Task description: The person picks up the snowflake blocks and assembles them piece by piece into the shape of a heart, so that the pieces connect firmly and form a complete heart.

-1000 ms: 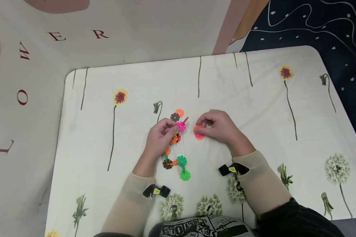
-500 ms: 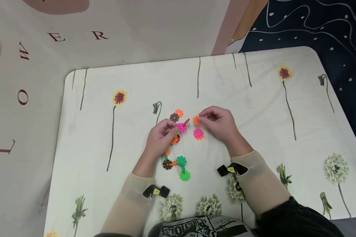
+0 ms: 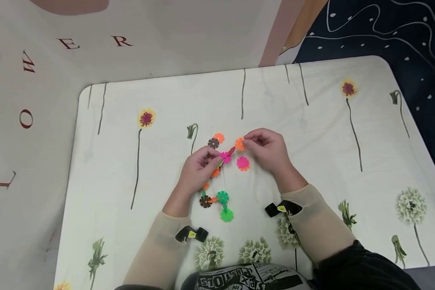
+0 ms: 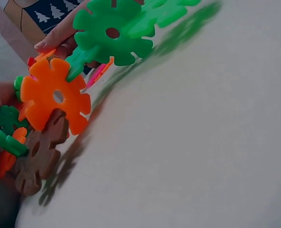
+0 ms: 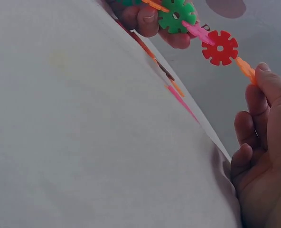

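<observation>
My left hand (image 3: 199,169) pinches a chain of slotted plastic discs near its pink disc (image 3: 225,157). A red disc (image 5: 220,48), joined edge-on to the pink one, forms that end of the chain. Between thumb and forefinger, my right hand (image 3: 266,151) holds an orange disc (image 5: 246,71). Its edge meets the red disc's rim; whether the slots are engaged I cannot tell. Below the left hand, the chain runs through a brown disc (image 3: 205,201) to a bright green disc (image 3: 226,215). The left fingers partly hide the middle of the chain.
A loose pink disc (image 3: 243,163) overlaps an orange one on the table (image 3: 293,104), between the hands. Beyond the left hand lie a dark grey disc (image 3: 213,143) and another orange disc (image 3: 219,138). The tablecloth has printed flowers.
The right hand has moved up from the loose pink and orange pair with an orange disc pinched in it. The left hand has shifted slightly right, bringing the red disc against the orange one.
</observation>
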### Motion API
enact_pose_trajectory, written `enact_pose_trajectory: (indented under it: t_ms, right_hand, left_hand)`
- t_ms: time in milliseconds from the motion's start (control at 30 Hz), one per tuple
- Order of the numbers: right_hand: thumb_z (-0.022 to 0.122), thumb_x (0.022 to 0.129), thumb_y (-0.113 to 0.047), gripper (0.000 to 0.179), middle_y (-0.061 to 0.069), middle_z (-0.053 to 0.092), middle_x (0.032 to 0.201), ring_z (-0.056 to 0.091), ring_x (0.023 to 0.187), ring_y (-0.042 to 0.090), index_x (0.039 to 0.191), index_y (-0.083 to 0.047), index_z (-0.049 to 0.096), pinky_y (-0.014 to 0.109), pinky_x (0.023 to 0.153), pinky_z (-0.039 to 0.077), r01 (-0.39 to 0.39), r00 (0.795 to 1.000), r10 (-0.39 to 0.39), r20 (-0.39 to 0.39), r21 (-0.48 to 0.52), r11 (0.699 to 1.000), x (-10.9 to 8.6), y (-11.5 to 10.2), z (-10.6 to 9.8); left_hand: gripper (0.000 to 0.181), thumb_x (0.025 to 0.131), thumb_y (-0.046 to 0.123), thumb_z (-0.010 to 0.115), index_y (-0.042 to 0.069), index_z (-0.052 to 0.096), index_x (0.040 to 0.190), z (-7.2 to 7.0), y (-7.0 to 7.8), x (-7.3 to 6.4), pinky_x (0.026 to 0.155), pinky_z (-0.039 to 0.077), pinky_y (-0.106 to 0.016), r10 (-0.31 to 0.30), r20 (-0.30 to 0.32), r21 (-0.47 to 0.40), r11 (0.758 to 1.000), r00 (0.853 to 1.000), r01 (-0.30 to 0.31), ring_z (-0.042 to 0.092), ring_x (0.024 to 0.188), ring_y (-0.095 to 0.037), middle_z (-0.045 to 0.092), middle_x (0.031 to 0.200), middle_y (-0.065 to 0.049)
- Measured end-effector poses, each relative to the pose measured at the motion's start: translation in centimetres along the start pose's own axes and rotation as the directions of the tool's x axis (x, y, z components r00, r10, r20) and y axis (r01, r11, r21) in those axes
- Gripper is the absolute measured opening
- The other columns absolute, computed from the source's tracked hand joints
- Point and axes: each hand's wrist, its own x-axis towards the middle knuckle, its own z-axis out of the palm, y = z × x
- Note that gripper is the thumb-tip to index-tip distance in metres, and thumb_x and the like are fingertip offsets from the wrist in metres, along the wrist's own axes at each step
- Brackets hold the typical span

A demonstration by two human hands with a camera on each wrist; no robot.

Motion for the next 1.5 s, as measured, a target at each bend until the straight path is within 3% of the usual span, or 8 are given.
enact_pose_trajectory:
  t_ms: [233,600,1100,1500]
  right_hand:
    - [0.076,0.09,0.014,0.01,-0.002,0.077,0.091,0.064,0.076,0.014,0.1,0.011,0.075,0.023,0.068,0.053,0.013,1.0,-0.013,0.018,0.013,1.0,-0.04,-0.05,-0.01]
    - [0.077,0.092,0.01,0.009,-0.007,0.076,0.091,0.064,0.077,0.015,0.101,0.009,0.077,0.023,0.069,0.053,0.004,1.0,-0.003,0.02,-0.023,1.0,-0.02,-0.03,-0.09]
    - [0.078,0.093,0.007,0.008,0.002,0.077,0.092,0.066,0.079,0.017,0.101,0.007,0.078,0.025,0.071,0.055,-0.012,1.0,0.012,0.027,-0.01,1.0,0.04,-0.13,-0.3]
    - [0.081,0.091,0.006,0.007,0.004,0.076,0.088,0.058,0.071,0.019,0.098,0.002,0.08,0.025,0.064,0.049,0.011,0.998,-0.007,0.068,-0.06,0.998,-0.05,0.14,0.02]
  left_hand:
    - [0.005,0.102,0.005,0.069,0.006,0.072,0.106,0.02,0.08,-0.07,0.054,0.04,-0.025,-0.008,0.003,0.01,1.0,1.0,0.008,0.047,0.059,-0.019,0.061,0.072,-0.002]
    - [0.005,0.102,0.007,0.07,0.007,0.073,0.106,0.03,0.15,-0.07,0.054,0.042,-0.026,-0.013,0.007,0.008,1.0,1.0,0.013,0.048,0.057,-0.019,0.062,0.072,-0.003]
    - [0.004,0.101,0.008,0.072,0.004,0.073,0.102,-0.02,0.34,-0.11,0.054,0.042,-0.025,-0.01,0.014,0.004,1.0,1.0,0.01,0.049,0.059,-0.019,0.062,0.073,-0.002]
    - [0.005,0.101,0.009,0.073,0.004,0.074,0.103,-0.16,0.24,-0.11,0.053,0.041,-0.025,-0.021,0.009,-0.003,1.0,1.0,0.021,0.049,0.058,-0.019,0.063,0.073,-0.003]
